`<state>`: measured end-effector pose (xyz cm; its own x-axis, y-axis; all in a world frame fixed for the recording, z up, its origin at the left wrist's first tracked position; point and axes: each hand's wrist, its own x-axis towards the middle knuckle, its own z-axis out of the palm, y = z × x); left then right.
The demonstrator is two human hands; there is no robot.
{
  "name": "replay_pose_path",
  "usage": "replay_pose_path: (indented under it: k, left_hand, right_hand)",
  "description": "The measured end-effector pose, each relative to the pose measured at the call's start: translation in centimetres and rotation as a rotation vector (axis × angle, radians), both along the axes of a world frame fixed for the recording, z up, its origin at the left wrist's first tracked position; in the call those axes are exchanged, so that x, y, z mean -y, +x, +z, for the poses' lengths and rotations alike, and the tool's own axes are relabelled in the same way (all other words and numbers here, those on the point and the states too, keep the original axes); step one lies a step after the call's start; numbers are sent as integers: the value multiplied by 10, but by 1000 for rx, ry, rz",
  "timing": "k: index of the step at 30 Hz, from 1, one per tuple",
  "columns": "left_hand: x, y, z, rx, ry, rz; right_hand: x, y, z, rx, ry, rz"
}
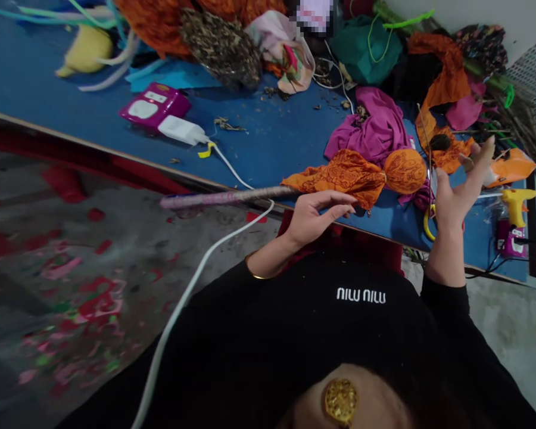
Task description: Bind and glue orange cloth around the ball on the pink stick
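Note:
An orange patterned cloth (pixel 346 176) lies near the table's front edge, tied at its right end around a round orange ball (pixel 405 171). From its left end a wrapped stick (pixel 232 197) reaches out past the edge. My left hand (pixel 319 215) rests at the lower side of the cloth, fingers extended and holding nothing. Raised at the right, my right hand (pixel 462 187) has its fingers spread, with nothing in it. Yellow-handled scissors (pixel 429 223) lie just left of the right wrist.
Magenta cloth (pixel 370 128) lies behind the ball. A purple power box (pixel 155 108) with a white plug and cable sits at the left. Farther back are piled cloths and dry leaves (pixel 223 50). At the right stands a yellow glue gun (pixel 516 205).

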<state>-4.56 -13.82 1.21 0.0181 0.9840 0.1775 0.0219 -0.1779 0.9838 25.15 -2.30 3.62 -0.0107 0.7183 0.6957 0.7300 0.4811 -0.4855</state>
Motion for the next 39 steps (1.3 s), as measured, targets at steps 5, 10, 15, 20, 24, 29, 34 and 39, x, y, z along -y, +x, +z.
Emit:
replay_pose_path:
  k: [5,10,15,20,24,29,34,39]
  left_hand:
    - [-14,-16,-14,-578,228,424]
    - [-32,-40,-30,-956,147,308]
    - [-32,-40,-26,-1090,66,247]
    - [-35,-19,-4,-883,168,530]
    - [-52,-8,6,-604,230,565]
    - [-109,-14,11,-376,421,715]
    - [-164,-3,35,-296,493,649]
    - [-164,23,19,-691,437,-38]
  right_hand:
    - [4,-15,-6,202,-284,200]
    - [1,-29,-8,267,-449,232]
    - [-1,-28,-13,230,-375,202]
    - [2,-22,-18,122,-200,116]
    - [-2,-24,-22,86,-121,24]
    - [-4,-44,-25,106,-194,-89]
    - [-7,-64,-29,61,-314,-131]
    - [-6,-66,-27,62,-391,-132]
